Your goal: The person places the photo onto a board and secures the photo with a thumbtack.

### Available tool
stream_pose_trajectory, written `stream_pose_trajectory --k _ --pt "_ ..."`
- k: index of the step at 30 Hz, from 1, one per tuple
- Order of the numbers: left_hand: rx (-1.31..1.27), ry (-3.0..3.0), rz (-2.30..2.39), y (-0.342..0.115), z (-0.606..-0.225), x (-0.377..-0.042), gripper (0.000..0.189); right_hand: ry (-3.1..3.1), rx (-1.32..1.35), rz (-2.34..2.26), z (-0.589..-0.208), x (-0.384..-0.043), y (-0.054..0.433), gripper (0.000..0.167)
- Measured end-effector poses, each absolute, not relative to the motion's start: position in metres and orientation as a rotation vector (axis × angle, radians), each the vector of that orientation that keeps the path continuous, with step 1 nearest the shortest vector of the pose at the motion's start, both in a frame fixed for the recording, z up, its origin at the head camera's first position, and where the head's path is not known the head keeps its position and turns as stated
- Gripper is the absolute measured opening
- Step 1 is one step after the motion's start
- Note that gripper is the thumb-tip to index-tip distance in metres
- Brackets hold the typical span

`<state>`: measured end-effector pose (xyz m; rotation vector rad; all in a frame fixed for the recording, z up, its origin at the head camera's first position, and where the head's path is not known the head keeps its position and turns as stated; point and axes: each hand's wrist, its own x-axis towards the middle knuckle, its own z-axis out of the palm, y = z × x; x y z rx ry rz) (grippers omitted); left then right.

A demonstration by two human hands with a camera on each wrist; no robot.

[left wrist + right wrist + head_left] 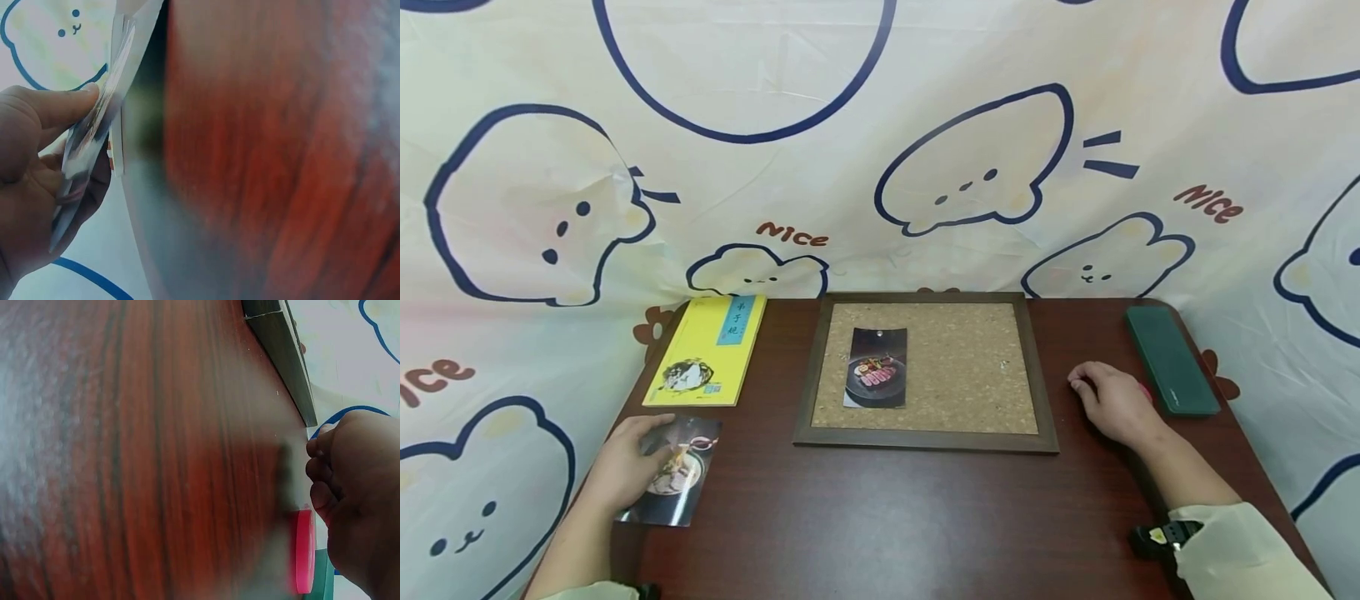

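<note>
My left hand point(628, 462) holds a glossy food photo point(681, 479) at the table's left side. In the left wrist view, the thumb lies on one face of the photo point(94, 134) and the fingers are behind it. Another food photo point(877, 371) is on the left part of a framed cork board point(962, 367), with a small pale pin head at its top. My right hand point(1112, 404) is right of the board, fingers loosely curled, with nothing visible in them. Beside it, a flat pink thing point(304, 550) shows edge-on, mostly hidden in the head view.
A yellow book point(700, 354) lies at the back left, just beyond the left hand. At the right edge of the brown table point(880, 525) is a dark green box point(1172, 362). A patterned cloth point(970, 50) hangs behind and along both sides.
</note>
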<state>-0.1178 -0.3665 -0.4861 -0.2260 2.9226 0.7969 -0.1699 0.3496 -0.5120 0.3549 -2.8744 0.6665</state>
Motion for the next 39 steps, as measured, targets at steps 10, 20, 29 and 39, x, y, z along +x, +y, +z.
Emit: stream_pose_trajectory --k 10,20,29,39 --pt "-0.236 2.802 0.898 -0.363 -0.477 -0.119 0.058 -2.823 0.436 0.689 -0.516 -0.172 0.348 0.004" --pt "-0.346 2.646 1.035 -0.357 -0.468 -0.120 0.060 -2.845 0.429 0.693 -0.514 -0.172 0.346 0.005" --pt "-0.272 2.623 1.091 -0.349 -0.461 -0.123 0.057 -2.818 0.435 0.714 -0.510 -0.172 0.341 0.011" --pt "-0.125 2.720 1.072 -0.333 -0.456 -0.129 0.054 -2.775 0.410 0.766 -0.509 -0.175 0.334 0.012"
